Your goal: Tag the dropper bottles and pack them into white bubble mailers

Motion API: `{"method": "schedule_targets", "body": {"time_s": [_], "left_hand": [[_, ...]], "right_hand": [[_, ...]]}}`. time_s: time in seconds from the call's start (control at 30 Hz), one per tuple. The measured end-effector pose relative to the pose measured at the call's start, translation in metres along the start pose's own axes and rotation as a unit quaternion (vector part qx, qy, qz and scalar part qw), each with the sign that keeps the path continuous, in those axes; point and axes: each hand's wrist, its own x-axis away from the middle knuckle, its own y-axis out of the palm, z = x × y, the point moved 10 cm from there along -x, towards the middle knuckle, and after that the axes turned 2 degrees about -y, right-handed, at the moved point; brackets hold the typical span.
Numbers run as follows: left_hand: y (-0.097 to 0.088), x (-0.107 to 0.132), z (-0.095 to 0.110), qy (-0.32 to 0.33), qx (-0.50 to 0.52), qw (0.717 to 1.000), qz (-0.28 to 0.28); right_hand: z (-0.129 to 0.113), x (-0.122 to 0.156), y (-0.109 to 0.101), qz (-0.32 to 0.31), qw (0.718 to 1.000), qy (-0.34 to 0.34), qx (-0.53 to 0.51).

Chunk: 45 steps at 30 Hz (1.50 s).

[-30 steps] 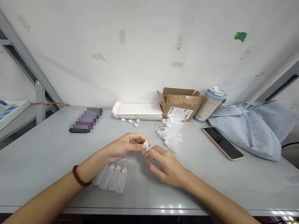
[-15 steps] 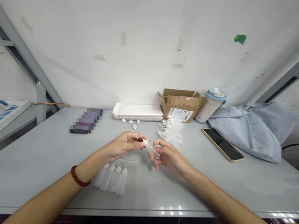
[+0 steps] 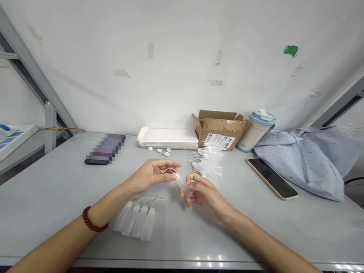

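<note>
A small translucent squeeze bottle (image 3: pixel 184 187) with a white cap and a thin loop strap is held tilted between my two hands, above the grey table. My left hand (image 3: pixel 154 174), with a dark red bead bracelet at the wrist, pinches the white cap end. Around the bottle's body the fingers of my right hand (image 3: pixel 203 192) are closed. Several similar bottles (image 3: pixel 138 221) lie side by side just below my left hand, straps pointing up and right. Beyond my right hand lies a pile of more bottles (image 3: pixel 210 160).
Several small white caps (image 3: pixel 159 150) lie before a stack of white envelopes (image 3: pixel 169 138). Behind the pile stand an open cardboard box (image 3: pixel 221 133) and a tumbler (image 3: pixel 256 131). On the right are a phone (image 3: pixel 272 178) and a pale blue cloth bag (image 3: pixel 305 161); a blurred dark item (image 3: pixel 105 148) lies left.
My left fingers have shifted slightly on the cap, and the strap now arches lower over the hand. The view has tilted up a little. Both hands still hold the bottle.
</note>
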Motion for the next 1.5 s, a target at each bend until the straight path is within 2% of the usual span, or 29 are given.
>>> {"method": "schedule_targets", "body": {"time_s": [0.2,0.4,0.73,0.93,1.03,1.1,1.23,1.37,1.5], "left_hand": [[0.003,0.002,0.003,-0.009,0.017,1.0,-0.014],[0.004,0.003,-0.001,-0.042,-0.045,0.998,0.005],[0.008,0.007,0.006,-0.034,-0.08,0.996,-0.028],[0.015,0.007,0.005,-0.057,-0.121,0.99,-0.04],[0.014,0.007,0.002,-0.07,-0.112,0.991,-0.024],[0.011,0.006,0.0,-0.074,-0.102,0.992,-0.006],[0.009,0.005,-0.009,-0.1,-0.08,0.992,0.008],[0.017,0.009,-0.02,-0.147,-0.05,0.987,-0.028],[0.022,0.012,-0.024,-0.17,-0.001,0.984,-0.044]], "right_hand": [[0.001,-0.001,0.001,-0.005,1.0,0.004,-0.001],[-0.003,0.0,0.001,0.005,1.0,0.004,0.012],[0.004,0.001,-0.002,0.006,0.999,0.03,-0.014],[0.004,0.001,-0.004,0.014,0.999,0.036,0.014],[0.0,0.0,-0.008,0.032,0.996,0.019,0.076],[-0.01,0.0,-0.015,0.063,0.981,-0.029,0.179],[-0.03,0.004,-0.021,0.12,0.915,-0.109,0.371],[-0.033,0.007,-0.021,0.123,0.891,-0.124,0.42],[-0.037,0.01,-0.018,0.125,0.88,-0.149,0.433]]}}
